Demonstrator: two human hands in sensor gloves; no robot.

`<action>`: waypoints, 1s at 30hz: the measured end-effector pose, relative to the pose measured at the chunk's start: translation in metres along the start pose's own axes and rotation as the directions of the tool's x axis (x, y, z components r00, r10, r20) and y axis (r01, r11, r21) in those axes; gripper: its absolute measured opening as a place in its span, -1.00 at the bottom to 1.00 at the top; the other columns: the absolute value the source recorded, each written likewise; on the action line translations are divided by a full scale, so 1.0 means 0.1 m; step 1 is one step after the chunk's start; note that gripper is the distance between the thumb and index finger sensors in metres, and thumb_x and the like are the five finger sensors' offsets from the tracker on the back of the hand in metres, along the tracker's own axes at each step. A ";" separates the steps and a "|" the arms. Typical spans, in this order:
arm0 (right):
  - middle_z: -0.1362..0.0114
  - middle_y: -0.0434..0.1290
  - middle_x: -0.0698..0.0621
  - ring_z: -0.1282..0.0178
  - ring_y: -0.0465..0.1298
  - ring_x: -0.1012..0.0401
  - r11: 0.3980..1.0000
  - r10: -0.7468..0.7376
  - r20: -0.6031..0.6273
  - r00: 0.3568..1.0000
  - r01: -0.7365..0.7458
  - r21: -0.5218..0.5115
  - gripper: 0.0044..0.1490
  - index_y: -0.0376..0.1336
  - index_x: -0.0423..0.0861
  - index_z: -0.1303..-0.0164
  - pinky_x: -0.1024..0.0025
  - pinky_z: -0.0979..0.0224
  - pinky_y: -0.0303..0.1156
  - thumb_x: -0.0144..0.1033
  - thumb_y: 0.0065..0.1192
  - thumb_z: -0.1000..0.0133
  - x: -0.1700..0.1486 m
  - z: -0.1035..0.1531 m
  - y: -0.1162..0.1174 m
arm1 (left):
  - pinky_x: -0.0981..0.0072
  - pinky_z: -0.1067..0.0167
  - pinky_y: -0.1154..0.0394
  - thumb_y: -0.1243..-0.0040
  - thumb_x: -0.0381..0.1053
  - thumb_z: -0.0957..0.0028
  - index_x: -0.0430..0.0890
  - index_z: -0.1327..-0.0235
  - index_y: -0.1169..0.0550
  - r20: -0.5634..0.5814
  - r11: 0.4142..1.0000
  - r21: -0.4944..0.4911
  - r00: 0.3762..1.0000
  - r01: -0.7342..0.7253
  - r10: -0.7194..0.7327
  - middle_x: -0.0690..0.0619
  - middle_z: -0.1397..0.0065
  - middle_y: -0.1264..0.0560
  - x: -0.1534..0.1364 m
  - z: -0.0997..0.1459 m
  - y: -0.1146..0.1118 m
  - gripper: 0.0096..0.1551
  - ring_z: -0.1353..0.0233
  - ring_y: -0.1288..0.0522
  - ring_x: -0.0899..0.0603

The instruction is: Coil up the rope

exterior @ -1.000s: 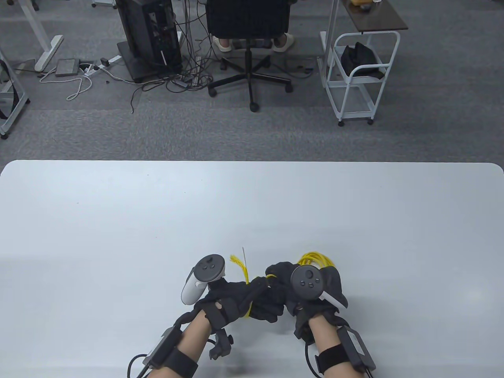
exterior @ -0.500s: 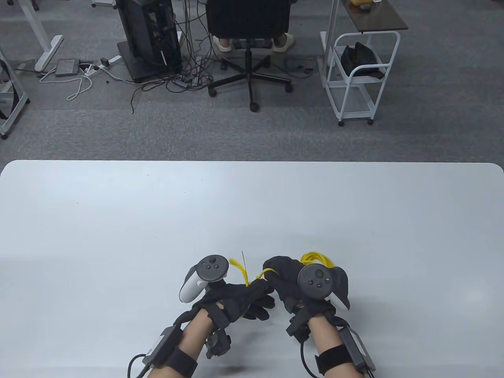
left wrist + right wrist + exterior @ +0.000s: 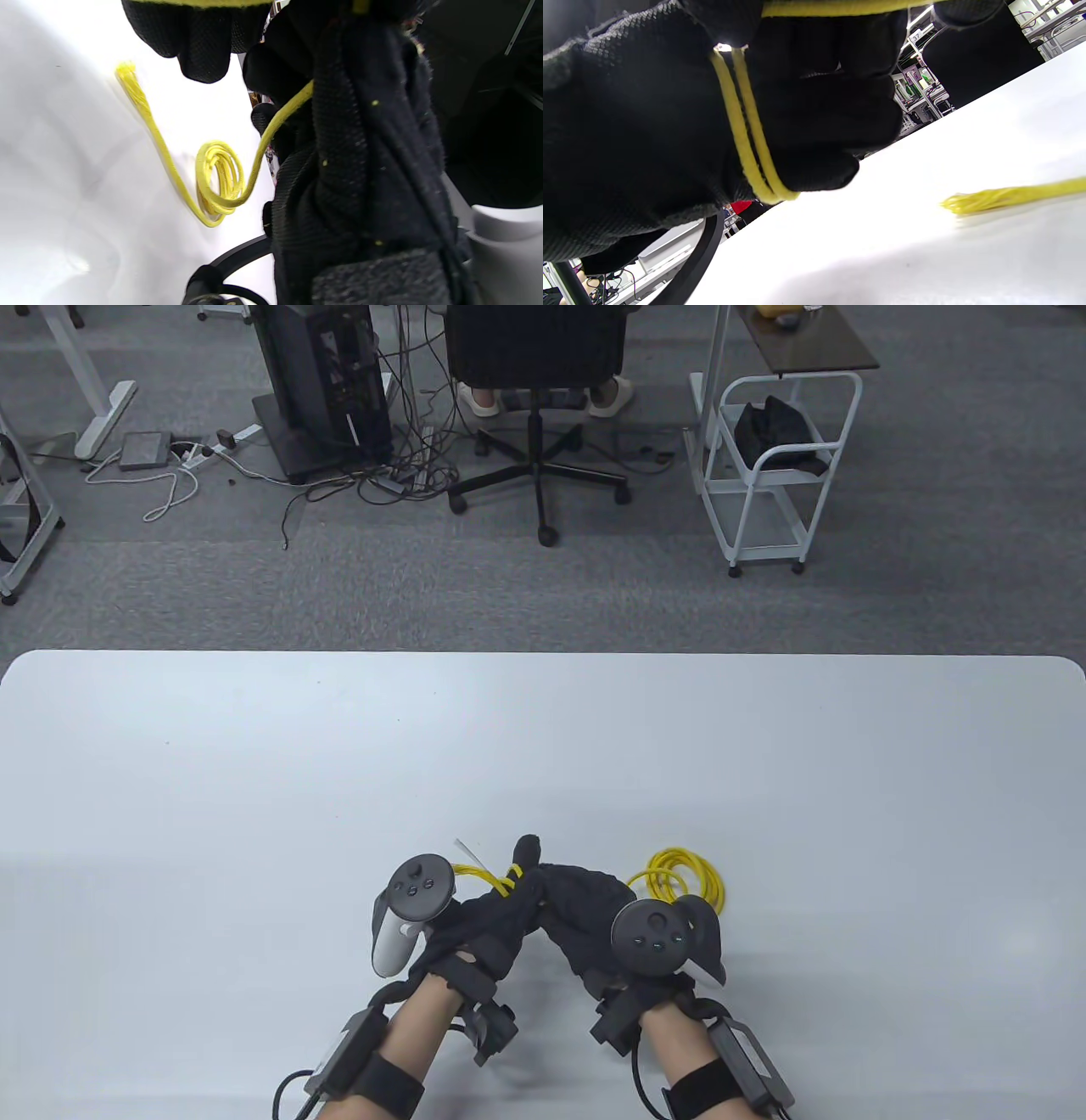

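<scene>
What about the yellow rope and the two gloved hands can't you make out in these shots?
- Table view: the thin yellow rope between its coil and the hands is covered by the black-gloved right hand.
- Table view: the black-gloved left hand covers its own grip.
- Right wrist view: the frayed rope end is blurred; the strand runs off the right edge.
- Left wrist view: the exact number of turns in the coil is blurred.

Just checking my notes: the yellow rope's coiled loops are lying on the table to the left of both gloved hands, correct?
Not quite. The table view shows the coiled loops of the yellow rope lying on the table to the right, beside the right hand, not left of both hands. The left hand holds strands near the frayed end.
</scene>
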State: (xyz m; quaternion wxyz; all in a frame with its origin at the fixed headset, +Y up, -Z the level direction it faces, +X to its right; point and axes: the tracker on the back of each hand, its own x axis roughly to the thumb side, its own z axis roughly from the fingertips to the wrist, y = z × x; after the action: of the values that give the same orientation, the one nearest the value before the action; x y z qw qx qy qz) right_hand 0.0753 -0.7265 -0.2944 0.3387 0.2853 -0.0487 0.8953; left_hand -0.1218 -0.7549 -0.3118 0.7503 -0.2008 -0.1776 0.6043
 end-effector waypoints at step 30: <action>-0.51 0.35 -0.20 -0.39 0.42 -0.19 0.970 0.124 -0.043 0.991 -0.112 0.216 -0.48 0.29 -0.07 -0.37 -0.40 -0.45 0.16 -0.11 0.10 -0.27 -0.09 -0.02 0.16 | 0.14 -0.49 -0.36 -0.07 0.29 -0.22 0.20 -0.44 -0.49 0.253 0.975 0.044 0.946 -0.220 0.202 0.04 -0.63 -0.48 0.18 0.06 0.04 -0.46 -0.57 -0.49 -0.15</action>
State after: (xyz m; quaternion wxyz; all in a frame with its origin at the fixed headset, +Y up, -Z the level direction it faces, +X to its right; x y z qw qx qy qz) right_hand 0.0693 -0.7436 -0.2997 0.2537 0.2913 0.0403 0.9215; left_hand -0.1246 -0.7359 -0.3083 0.6601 -0.1149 -0.2251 0.7074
